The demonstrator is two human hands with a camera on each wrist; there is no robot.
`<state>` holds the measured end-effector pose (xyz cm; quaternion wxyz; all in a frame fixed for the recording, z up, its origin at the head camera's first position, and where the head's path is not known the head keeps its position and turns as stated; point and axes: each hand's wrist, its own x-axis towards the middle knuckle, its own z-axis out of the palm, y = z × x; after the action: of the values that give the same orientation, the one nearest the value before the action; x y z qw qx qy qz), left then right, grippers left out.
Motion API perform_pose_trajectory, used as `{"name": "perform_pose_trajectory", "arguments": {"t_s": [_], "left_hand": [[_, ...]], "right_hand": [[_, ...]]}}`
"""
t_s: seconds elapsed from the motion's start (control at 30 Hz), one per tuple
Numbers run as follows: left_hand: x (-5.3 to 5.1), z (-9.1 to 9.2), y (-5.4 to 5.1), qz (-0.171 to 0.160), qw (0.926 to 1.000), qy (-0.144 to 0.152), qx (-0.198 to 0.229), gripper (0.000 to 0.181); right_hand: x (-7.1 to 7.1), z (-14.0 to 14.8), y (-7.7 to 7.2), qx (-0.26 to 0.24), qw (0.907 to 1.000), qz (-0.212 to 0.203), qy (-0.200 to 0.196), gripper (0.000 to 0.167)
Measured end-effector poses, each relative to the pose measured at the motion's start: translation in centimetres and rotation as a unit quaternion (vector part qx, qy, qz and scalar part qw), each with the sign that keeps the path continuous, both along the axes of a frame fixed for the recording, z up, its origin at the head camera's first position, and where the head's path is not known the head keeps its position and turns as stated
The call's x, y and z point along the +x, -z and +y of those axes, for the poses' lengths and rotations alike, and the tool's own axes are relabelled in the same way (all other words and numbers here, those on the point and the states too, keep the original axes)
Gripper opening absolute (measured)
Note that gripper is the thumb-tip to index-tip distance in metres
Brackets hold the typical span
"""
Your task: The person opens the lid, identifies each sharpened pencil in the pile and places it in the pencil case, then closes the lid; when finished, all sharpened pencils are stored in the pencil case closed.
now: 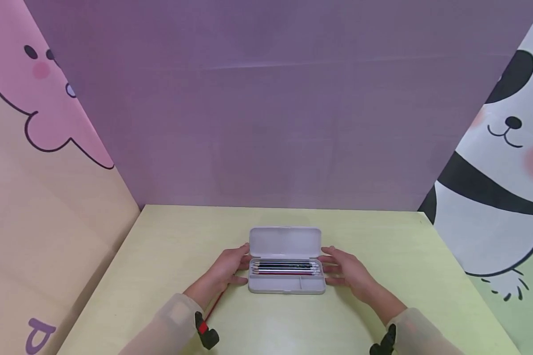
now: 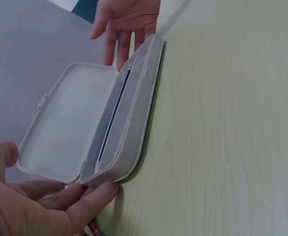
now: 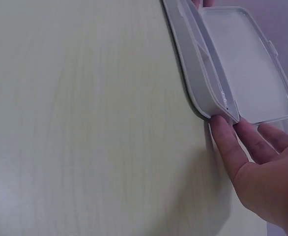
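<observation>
A white pencil case lies with its lid (image 1: pixel 285 241) swung back, its tray (image 1: pixel 271 284) facing me. Several pencils (image 1: pixel 284 267) lie side by side in the tray's rear compartment. At the case's left end is my left hand (image 1: pixel 225 268), fingers extended, fingertips against the end wall in the left wrist view. My right hand (image 1: pixel 350 272) is at the opposite end, and its fingertips touch the case corner in the right wrist view. Neither hand grips anything. A thin red stick (image 1: pixel 214 303), partly hidden by the left hand and wrist, lies on the table.
The pale wood-grain table (image 1: pixel 288 325) extends around the case. A purple panel (image 1: pixel 275 123) stands behind it. Side walls carry a pink cartoon (image 1: pixel 49 108) at left and a panda picture (image 1: pixel 497 187) at right.
</observation>
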<state>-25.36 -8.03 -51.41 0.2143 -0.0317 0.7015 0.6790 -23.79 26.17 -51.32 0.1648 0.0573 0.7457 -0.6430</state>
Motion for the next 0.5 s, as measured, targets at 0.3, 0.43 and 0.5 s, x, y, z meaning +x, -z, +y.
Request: {"name": "perform_pose_trajectory", "arguments": {"t_s": [0.3,0.43,0.5], "left_hand": [[-0.49,0.77,-0.23,0.006,0.9999,-0.008,-0.009,0.067],[-0.78,0.96,-0.67,-0.017,0.9993,-0.027,-0.017,0.075],[-0.8,1.07,-0.89,-0.024,0.999,-0.033,-0.019,0.078]], "right_hand": [[-0.2,0.54,-0.07,-0.039,0.9991,-0.017,-0.005,0.067],[-0.25,0.54,-0.14,-0.04,0.999,-0.017,-0.006,0.068],[-0.26,0.5,-0.19,-0.039,0.9991,-0.014,-0.006,0.069]]}}
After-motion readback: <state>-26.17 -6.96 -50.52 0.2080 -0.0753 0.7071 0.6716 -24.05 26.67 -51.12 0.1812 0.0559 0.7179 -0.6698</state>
